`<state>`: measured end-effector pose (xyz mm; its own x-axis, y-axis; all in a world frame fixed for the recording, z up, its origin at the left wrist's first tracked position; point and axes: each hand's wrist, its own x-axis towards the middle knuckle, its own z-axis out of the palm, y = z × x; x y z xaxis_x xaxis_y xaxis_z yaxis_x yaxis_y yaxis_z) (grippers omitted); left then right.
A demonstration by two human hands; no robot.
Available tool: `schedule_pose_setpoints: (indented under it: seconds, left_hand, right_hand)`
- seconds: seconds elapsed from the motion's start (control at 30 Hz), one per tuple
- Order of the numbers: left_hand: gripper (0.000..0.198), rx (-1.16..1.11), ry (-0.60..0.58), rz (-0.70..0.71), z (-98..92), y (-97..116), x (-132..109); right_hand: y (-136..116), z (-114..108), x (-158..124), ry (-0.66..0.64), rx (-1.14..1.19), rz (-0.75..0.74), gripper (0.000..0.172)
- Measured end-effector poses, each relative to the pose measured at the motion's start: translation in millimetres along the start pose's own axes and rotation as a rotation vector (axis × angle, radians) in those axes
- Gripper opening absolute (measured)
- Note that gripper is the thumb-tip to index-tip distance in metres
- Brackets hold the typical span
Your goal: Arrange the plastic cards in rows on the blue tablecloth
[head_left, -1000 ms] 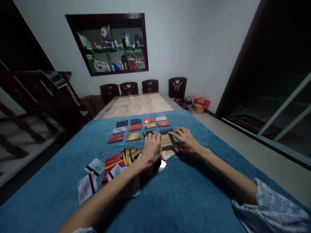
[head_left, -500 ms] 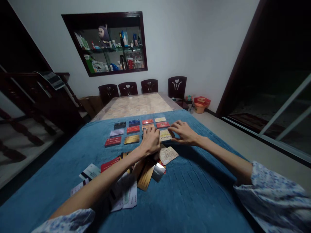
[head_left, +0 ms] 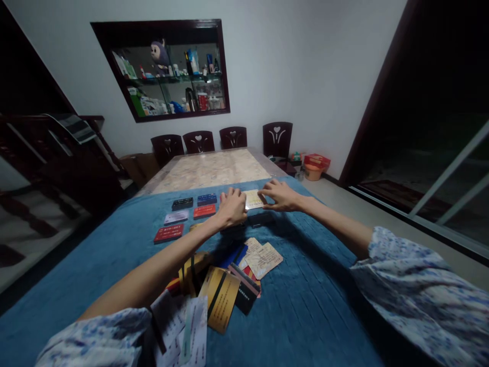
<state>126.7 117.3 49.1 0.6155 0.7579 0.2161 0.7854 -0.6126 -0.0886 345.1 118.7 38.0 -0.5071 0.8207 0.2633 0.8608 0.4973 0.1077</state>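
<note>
A pale yellow card [head_left: 253,199] is between my two hands over the far rows of cards. My left hand [head_left: 233,206], fingers curled, grips its left edge and hides several cards below. At its right edge my right hand [head_left: 281,195] pinches with thumb and fingers. Left of my hands lie a black card [head_left: 182,204], a blue card [head_left: 207,199], a red-orange card [head_left: 205,211], a lilac card [head_left: 176,217] and a dark red card [head_left: 168,233]. Just below my hands is a dark card [head_left: 262,219].
A loose heap nearer me includes a gold card [head_left: 221,300], a dark grey card [head_left: 246,295], a beige card [head_left: 266,260] and white cards [head_left: 194,331]. A blue cloth [head_left: 305,306] covers the near table; chairs [head_left: 277,140] stand beyond its far end.
Both hands have moved away from me with the yellow card, toward the far rows. The dark card below them and more of the near heap now show. The view has shifted slightly.
</note>
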Motion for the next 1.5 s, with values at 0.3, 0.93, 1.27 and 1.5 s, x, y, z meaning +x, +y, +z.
schedule_pose_setpoints:
  seconds: [0.3, 0.93, 1.27, 1.5]
  left_hand:
    - [0.017, -0.004, -0.071, -0.051, 6.6, -15, 48]
    - [0.018, -0.052, -0.168, -0.082, 54.6, -43, 118]
    - [0.018, -0.049, -0.248, -0.112, 73.0, -50, 131]
    - [0.022, -0.058, -0.296, -0.099, 73.0, -52, 133]
  right_hand:
    - [25, 0, 39, -0.16, -0.001, 0.12, 0.037]
    - [60, 43, 84, -0.325, 0.019, 0.22, 0.035]
    - [67, 63, 102, -0.413, 0.031, 0.252, 0.035]
    - [72, 77, 110, -0.422, 0.03, 0.23, 0.038]
